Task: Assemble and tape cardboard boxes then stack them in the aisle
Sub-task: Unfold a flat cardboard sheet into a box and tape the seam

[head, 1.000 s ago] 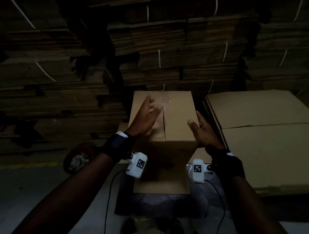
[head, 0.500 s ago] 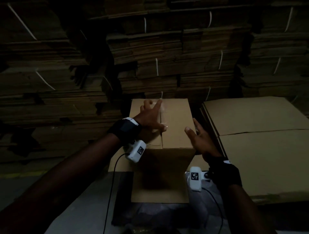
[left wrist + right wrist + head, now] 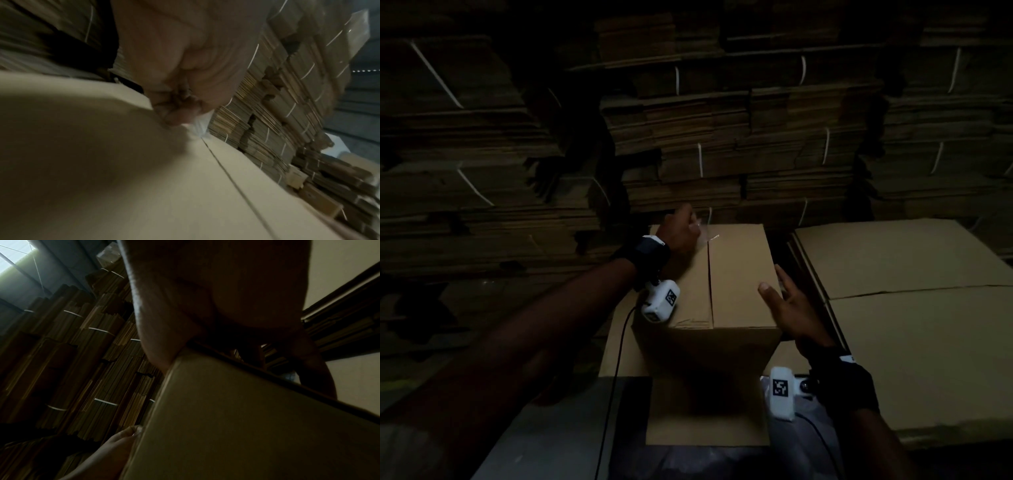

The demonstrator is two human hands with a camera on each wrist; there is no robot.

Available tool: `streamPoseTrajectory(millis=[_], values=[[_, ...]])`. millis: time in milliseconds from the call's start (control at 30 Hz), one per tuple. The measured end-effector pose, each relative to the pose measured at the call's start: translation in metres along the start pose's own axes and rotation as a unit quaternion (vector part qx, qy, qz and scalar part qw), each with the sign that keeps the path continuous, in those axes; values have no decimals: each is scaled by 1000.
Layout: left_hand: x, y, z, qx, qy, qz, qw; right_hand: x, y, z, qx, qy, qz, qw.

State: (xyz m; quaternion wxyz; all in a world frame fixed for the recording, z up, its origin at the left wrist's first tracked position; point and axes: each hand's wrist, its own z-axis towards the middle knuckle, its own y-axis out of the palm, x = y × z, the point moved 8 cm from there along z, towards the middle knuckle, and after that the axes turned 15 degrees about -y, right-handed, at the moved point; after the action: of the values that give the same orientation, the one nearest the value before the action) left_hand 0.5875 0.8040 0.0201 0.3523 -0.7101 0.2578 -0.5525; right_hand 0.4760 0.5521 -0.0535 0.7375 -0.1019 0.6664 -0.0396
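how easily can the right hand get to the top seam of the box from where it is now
Probably easily: the right hand rests open at the box top's right edge, and the bare flap between it and the seam holds nothing.

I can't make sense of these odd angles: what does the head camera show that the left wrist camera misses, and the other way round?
Only the head view shows the right hand against the box's right edge, and flat cardboard sheets alongside. Only the left wrist view shows, close up, the fingertips pinching clear tape at the seam's far end. Both show the left hand, the box and the bundled cardboard stacks behind.
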Motion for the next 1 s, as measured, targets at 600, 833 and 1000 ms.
streamPoseTrajectory(millis=[600, 833, 1000], values=[[29, 23, -6, -114, 156, 195, 962, 5, 1, 5, -5, -2, 11, 1000], [14, 14, 34, -106, 105, 140, 979, 8, 2, 5, -2, 0, 13, 1000], [11, 0, 63, -112, -1, -59, 992, 12, 3, 6, -2, -2, 14, 1000]])
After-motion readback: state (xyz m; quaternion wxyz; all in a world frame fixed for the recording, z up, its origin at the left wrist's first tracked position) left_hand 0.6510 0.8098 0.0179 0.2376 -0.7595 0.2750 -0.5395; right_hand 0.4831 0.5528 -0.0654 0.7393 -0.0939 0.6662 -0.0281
